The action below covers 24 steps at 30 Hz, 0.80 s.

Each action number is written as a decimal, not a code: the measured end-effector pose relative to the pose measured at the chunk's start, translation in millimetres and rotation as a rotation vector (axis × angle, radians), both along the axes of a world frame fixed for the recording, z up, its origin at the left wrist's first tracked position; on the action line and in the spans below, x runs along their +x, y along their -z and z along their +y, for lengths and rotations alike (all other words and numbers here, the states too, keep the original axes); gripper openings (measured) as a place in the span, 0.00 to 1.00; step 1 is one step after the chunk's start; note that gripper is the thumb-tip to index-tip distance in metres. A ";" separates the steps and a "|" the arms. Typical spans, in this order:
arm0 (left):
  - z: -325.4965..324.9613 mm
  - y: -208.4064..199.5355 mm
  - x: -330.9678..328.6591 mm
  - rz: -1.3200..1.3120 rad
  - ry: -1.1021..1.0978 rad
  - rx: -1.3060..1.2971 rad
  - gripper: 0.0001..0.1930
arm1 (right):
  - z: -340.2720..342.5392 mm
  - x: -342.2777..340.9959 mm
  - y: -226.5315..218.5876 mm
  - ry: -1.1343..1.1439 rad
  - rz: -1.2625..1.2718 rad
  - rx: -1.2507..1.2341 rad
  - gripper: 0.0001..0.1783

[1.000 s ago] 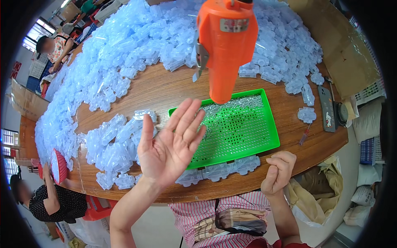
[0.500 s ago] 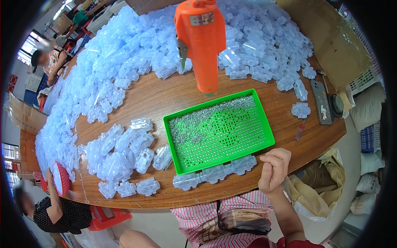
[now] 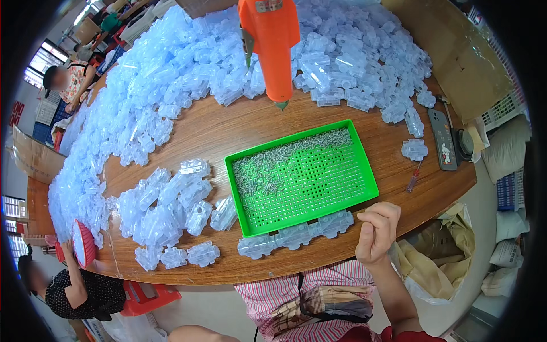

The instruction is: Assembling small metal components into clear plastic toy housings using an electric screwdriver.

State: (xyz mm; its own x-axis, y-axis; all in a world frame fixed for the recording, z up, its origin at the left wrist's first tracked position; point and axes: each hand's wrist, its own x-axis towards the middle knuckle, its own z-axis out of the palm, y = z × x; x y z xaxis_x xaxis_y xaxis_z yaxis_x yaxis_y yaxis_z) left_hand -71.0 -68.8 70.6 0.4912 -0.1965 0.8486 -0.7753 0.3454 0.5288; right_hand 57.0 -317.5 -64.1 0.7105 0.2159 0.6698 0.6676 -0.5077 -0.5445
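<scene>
My right hand (image 3: 377,231) is raised at the table's front edge, just right of the green perforated tray (image 3: 305,227). Its fingers are curled in toward the thumb, and whatever may be between them is hidden. Many small silver screws (image 3: 259,171) lie in the tray, massed along its far and left sides. A row of clear plastic housings (image 3: 294,236) sits against the tray's near side. Above the far side hangs an orange electric screwdriver (image 3: 277,62), tip down, with no hand on it. My left hand is out of view.
A large heap of clear plastic housings (image 3: 176,62) covers the back and left of the table (image 3: 199,134); a smaller pile (image 3: 162,211) lies left of the tray. At right are a phone (image 3: 441,139), one housing (image 3: 415,149) and a small red screwdriver (image 3: 413,179). Two people sit at left.
The hanging electric screwdriver has swung up and slightly left, so its tip sits farther from the tray. My right hand stays nearly in place, fingers still curled.
</scene>
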 end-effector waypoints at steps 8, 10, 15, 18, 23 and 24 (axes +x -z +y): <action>26.7 37.7 27.8 0.951 -0.872 0.811 0.09 | 14.1 44.7 -45.7 -0.204 0.105 0.160 0.29; 33.3 53.8 25.9 0.941 -0.934 0.963 0.15 | 43.3 67.9 -77.4 -0.292 0.157 0.221 0.37; 27.2 68.9 34.0 0.995 -0.822 1.012 0.24 | 100.9 116.1 -121.2 -0.431 0.257 0.313 0.40; 29.1 80.3 33.9 0.990 -0.830 0.967 0.27 | 110.8 127.4 -131.5 -0.686 0.531 0.243 0.35; 31.4 76.2 33.9 1.038 -0.768 1.039 0.27 | 120.8 127.2 -123.3 -0.549 0.545 0.317 0.18; 31.2 77.7 33.0 1.052 -0.776 1.025 0.27 | 126.4 122.4 -121.9 -0.562 0.552 0.305 0.18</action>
State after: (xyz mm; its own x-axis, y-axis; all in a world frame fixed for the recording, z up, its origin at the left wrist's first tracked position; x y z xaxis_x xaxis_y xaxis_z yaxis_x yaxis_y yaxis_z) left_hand -38.0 -37.6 -7.1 0.9692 0.1215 -0.2143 0.2340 -0.7257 0.6470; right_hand 179.4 -191.1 57.8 0.7937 0.5014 0.3445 0.3749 0.0428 -0.9261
